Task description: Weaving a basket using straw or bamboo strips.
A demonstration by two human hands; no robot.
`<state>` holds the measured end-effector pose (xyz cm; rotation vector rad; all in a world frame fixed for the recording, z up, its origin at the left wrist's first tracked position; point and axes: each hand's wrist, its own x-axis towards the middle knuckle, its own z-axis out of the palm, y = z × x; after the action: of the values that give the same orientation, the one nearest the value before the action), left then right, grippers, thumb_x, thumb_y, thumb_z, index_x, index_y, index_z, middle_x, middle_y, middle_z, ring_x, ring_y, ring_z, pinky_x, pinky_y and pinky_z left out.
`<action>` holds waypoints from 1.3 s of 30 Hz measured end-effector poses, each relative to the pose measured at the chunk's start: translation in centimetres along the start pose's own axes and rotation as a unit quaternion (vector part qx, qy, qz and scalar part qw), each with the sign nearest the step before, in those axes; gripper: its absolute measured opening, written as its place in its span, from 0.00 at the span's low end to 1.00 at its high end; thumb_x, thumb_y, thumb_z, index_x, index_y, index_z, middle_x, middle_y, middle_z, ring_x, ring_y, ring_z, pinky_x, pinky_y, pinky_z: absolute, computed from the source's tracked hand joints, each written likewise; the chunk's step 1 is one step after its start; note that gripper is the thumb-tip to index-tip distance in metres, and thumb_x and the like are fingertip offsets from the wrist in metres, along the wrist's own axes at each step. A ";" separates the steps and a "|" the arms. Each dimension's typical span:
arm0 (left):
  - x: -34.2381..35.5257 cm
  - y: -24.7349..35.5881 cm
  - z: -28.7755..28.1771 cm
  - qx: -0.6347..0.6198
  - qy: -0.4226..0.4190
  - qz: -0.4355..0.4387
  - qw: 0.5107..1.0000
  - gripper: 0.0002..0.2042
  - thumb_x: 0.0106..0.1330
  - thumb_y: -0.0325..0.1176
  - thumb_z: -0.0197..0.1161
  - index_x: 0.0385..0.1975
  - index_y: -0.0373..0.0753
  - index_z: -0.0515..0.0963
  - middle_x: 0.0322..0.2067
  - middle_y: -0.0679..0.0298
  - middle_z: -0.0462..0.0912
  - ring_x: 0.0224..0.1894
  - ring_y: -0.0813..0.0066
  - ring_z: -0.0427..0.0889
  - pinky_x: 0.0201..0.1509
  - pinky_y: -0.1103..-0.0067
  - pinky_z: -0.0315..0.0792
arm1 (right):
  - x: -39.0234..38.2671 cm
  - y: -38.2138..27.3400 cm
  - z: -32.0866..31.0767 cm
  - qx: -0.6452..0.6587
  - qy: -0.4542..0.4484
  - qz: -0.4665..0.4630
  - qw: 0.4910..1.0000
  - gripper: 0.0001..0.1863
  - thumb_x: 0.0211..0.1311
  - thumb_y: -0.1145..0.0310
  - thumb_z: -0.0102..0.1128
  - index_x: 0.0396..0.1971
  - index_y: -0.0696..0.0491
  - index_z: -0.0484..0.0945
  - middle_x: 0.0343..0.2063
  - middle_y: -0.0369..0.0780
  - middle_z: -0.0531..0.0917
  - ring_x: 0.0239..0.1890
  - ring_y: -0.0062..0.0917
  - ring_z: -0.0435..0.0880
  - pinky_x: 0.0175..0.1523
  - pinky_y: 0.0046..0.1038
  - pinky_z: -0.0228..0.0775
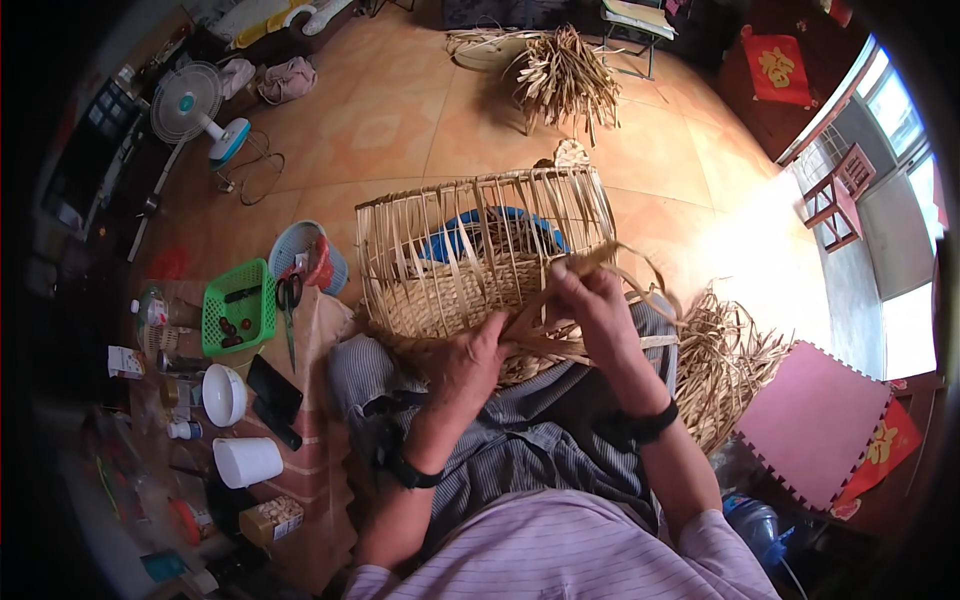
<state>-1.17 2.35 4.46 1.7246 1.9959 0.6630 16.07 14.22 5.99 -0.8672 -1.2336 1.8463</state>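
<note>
Left of the half-woven, boxy basket of tan plant fibre (460,290), I count one green slatted plastic tray (268,312), two white vessels, a rounded bowl (230,396) and a straight-sided cup (250,463), and one pair of black-handled scissors (290,312). The basket sits at the person's knees, slender ribs above tight weave; orange tiled floor (370,130) spreads past its far edge. At its near edge is the left hand (470,358), its fingertips hidden, so I cannot tell their grip. Further right, the right hand (603,315) pinches one flat tan strip (598,256). Right of the basket lie one shaggy dry-straw heap (728,360) and one pink, tooth-edged mat (815,425).
</note>
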 end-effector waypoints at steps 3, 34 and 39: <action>-1.4 1.0 1.8 0.087 0.063 0.039 0.993 0.37 0.65 0.33 0.73 0.72 0.36 0.63 0.42 0.43 0.84 0.47 0.46 0.84 0.55 0.59 0.77 | 2.1 -0.6 1.1 -0.030 -0.021 0.014 0.999 0.13 0.78 0.60 0.63 0.41 0.57 0.81 0.29 0.35 0.86 0.33 0.19 0.86 0.39 0.24 0.78; 0.6 0.0 4.4 0.136 0.053 0.116 0.983 0.23 0.58 0.41 0.74 0.47 0.32 0.80 0.43 0.48 0.82 0.49 0.49 0.80 0.57 0.57 0.69 | 2.0 2.7 1.1 -0.491 -0.139 -0.287 0.811 0.13 0.64 0.65 0.63 0.47 0.52 0.81 0.37 0.48 0.86 0.40 0.46 0.87 0.43 0.44 0.79; 0.4 -1.2 4.8 0.135 -0.001 0.081 0.987 0.22 0.59 0.41 0.74 0.48 0.32 0.79 0.42 0.49 0.83 0.50 0.47 0.80 0.60 0.59 0.69 | 0.9 3.5 1.5 -0.516 -0.062 -0.231 0.823 0.19 0.66 0.68 0.64 0.56 0.51 0.79 0.35 0.51 0.85 0.38 0.50 0.87 0.44 0.43 0.80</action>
<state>0.66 2.96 -0.11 2.0605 2.0369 0.4557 13.63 13.37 3.06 -0.8471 -2.3428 0.7543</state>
